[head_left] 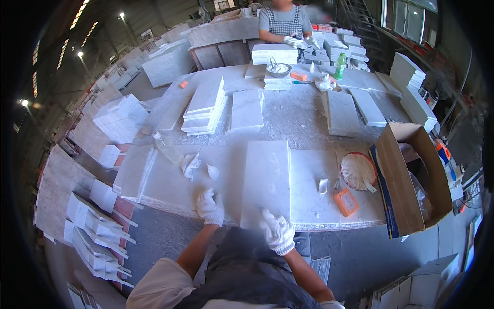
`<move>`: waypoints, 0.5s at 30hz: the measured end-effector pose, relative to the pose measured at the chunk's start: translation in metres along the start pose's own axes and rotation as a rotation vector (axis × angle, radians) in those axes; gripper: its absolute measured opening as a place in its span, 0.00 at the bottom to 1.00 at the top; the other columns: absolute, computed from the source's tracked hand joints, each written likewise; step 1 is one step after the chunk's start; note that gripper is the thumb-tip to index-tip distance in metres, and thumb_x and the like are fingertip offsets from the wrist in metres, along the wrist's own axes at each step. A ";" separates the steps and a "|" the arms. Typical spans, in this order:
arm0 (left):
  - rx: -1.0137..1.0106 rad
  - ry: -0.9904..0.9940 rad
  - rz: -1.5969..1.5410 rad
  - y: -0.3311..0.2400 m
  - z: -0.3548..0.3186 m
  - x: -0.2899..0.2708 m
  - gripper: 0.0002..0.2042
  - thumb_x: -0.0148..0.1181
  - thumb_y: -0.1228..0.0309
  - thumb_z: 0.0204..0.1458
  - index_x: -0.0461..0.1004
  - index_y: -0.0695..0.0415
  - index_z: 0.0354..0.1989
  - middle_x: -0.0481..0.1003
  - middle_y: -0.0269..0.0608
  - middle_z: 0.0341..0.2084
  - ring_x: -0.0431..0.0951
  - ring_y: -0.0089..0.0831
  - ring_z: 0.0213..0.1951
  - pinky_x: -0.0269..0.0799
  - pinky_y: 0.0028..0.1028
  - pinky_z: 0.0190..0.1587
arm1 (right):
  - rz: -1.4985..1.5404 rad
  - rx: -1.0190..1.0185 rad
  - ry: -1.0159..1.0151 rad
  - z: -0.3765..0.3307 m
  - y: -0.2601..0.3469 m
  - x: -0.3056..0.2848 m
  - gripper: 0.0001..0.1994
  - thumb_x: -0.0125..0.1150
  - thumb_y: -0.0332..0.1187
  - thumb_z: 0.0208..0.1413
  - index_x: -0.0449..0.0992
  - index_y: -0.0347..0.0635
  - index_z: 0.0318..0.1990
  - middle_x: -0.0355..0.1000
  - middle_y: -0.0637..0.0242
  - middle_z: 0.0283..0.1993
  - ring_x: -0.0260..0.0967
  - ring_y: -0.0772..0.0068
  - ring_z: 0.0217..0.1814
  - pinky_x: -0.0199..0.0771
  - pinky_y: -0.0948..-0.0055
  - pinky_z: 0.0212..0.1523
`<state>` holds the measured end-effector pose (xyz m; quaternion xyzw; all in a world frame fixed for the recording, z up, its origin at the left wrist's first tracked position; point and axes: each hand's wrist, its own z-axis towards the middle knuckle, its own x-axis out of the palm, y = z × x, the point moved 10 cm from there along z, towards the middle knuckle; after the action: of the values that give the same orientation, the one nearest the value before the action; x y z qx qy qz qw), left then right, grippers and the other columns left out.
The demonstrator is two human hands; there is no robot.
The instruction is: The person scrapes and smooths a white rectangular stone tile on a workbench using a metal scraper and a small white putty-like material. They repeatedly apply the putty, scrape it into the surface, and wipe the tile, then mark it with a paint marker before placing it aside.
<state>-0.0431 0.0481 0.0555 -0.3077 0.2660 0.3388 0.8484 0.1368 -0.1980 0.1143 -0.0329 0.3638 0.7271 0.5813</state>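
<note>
A white marble slab (266, 177) with faint marks on its face lies in front of me, its long side pointing away, seemingly on top of another slab. My right hand (278, 233), in a white knit glove, is at the slab's near end with fingers stretched onto it and nothing visible in them. To the slab's left, my gloved left hand (210, 207) is over the worktop's near edge, fingers curled; what they may hold is hidden. Beyond it are a crumpled white cloth (190, 165), a small white pointed object (213, 171) and a clear bottle (168, 149).
Right of the slab are an orange block (346, 202), a red-rimmed bowl (345, 177) of white paste and an open cardboard box (393, 180). Slab stacks (204, 105) stand across the table. A person (284, 28) in white gloves works at its far side.
</note>
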 end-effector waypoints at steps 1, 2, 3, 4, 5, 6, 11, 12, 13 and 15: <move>-0.013 -0.002 0.021 0.000 0.000 0.000 0.18 0.73 0.67 0.50 0.76 0.55 0.48 0.79 0.41 0.38 0.78 0.45 0.45 0.72 0.43 0.51 | 0.015 -0.013 -0.014 0.001 0.001 -0.002 0.24 0.70 0.37 0.57 0.79 0.52 0.62 0.69 0.63 0.27 0.69 0.54 0.24 0.71 0.56 0.28; -0.020 0.007 0.036 -0.001 0.001 0.001 0.17 0.72 0.66 0.50 0.77 0.55 0.48 0.79 0.41 0.38 0.78 0.45 0.45 0.72 0.44 0.51 | 0.029 -0.026 -0.028 0.002 0.001 -0.004 0.24 0.70 0.37 0.57 0.78 0.51 0.62 0.69 0.63 0.27 0.69 0.54 0.24 0.70 0.56 0.28; -0.027 0.018 0.052 -0.001 0.002 0.003 0.16 0.71 0.65 0.51 0.77 0.54 0.47 0.79 0.41 0.38 0.78 0.45 0.45 0.72 0.44 0.50 | 0.034 -0.027 -0.031 0.002 0.001 -0.006 0.24 0.70 0.36 0.56 0.78 0.51 0.62 0.68 0.63 0.26 0.68 0.54 0.24 0.70 0.56 0.27; -0.041 0.036 0.066 0.000 0.002 0.004 0.16 0.70 0.65 0.52 0.77 0.54 0.47 0.79 0.42 0.38 0.77 0.45 0.45 0.72 0.44 0.50 | 0.046 -0.031 -0.030 0.003 0.001 -0.007 0.24 0.70 0.36 0.56 0.78 0.51 0.62 0.68 0.63 0.27 0.68 0.54 0.24 0.70 0.56 0.27; -0.028 0.050 0.093 -0.002 0.003 0.005 0.15 0.69 0.64 0.53 0.77 0.54 0.46 0.79 0.42 0.38 0.77 0.46 0.45 0.72 0.44 0.50 | 0.049 -0.024 -0.018 0.003 0.001 -0.007 0.24 0.70 0.36 0.56 0.78 0.50 0.62 0.68 0.63 0.27 0.68 0.54 0.23 0.70 0.57 0.27; -0.022 0.066 0.116 -0.004 0.003 0.006 0.14 0.68 0.64 0.54 0.77 0.54 0.46 0.78 0.42 0.37 0.77 0.46 0.45 0.72 0.44 0.50 | 0.054 -0.020 -0.008 0.004 0.000 -0.007 0.24 0.70 0.36 0.56 0.78 0.50 0.62 0.68 0.63 0.27 0.68 0.54 0.23 0.70 0.57 0.27; -0.011 0.090 0.152 -0.010 0.005 0.004 0.11 0.65 0.65 0.56 0.78 0.54 0.45 0.78 0.43 0.37 0.77 0.46 0.45 0.71 0.45 0.52 | 0.092 0.004 0.010 0.004 -0.002 -0.007 0.25 0.69 0.37 0.56 0.79 0.52 0.63 0.68 0.65 0.27 0.68 0.57 0.23 0.69 0.57 0.27; -0.001 0.087 0.155 -0.012 0.006 0.003 0.10 0.65 0.65 0.56 0.78 0.53 0.45 0.78 0.44 0.37 0.77 0.46 0.45 0.71 0.45 0.52 | 0.086 0.008 0.016 0.005 -0.002 -0.006 0.25 0.69 0.37 0.56 0.78 0.53 0.63 0.67 0.65 0.27 0.67 0.57 0.22 0.69 0.58 0.27; 0.000 0.093 0.154 -0.013 0.006 0.003 0.10 0.65 0.65 0.57 0.78 0.53 0.44 0.78 0.44 0.37 0.77 0.46 0.45 0.70 0.46 0.52 | 0.097 0.010 0.026 0.005 -0.003 -0.005 0.26 0.70 0.37 0.55 0.78 0.54 0.63 0.65 0.66 0.26 0.66 0.59 0.22 0.67 0.59 0.26; 0.035 0.087 0.153 -0.018 0.007 0.002 0.09 0.64 0.66 0.57 0.78 0.52 0.44 0.78 0.44 0.37 0.77 0.47 0.46 0.70 0.46 0.52 | 0.137 -0.008 0.006 0.006 -0.003 -0.008 0.26 0.70 0.36 0.55 0.78 0.54 0.63 0.65 0.66 0.27 0.67 0.59 0.23 0.68 0.59 0.26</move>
<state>-0.0263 0.0436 0.0650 -0.2862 0.3312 0.3841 0.8129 0.1437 -0.2006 0.1211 -0.0125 0.3640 0.7666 0.5288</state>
